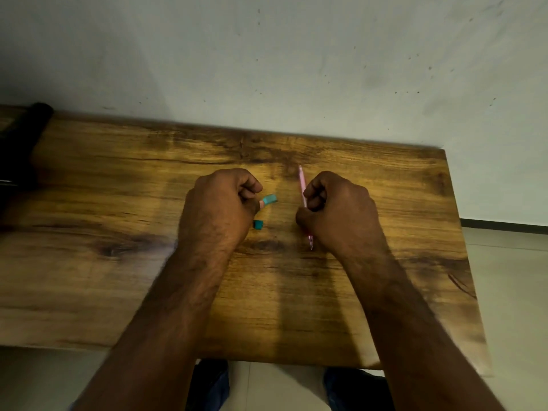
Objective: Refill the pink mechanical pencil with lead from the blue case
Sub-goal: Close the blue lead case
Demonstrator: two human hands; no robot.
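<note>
My right hand [341,212] is closed around the pink mechanical pencil [302,185]. The pencil stands nearly upright in the picture, its metal tip down near the table at the lower end and its back end pointing away from me. My left hand [219,206] is closed on the blue lead case [269,199], whose teal end sticks out past my fingertips toward the pencil. A second small teal piece [258,224] shows just below my left fingers; I cannot tell whether it lies on the table or is held. The two hands are a short gap apart.
The wooden table [118,262] runs up to a pale wall, with its right edge close to my right arm and tiled floor beyond. A dark object [20,149] lies at the far left end. My knees show under the near edge.
</note>
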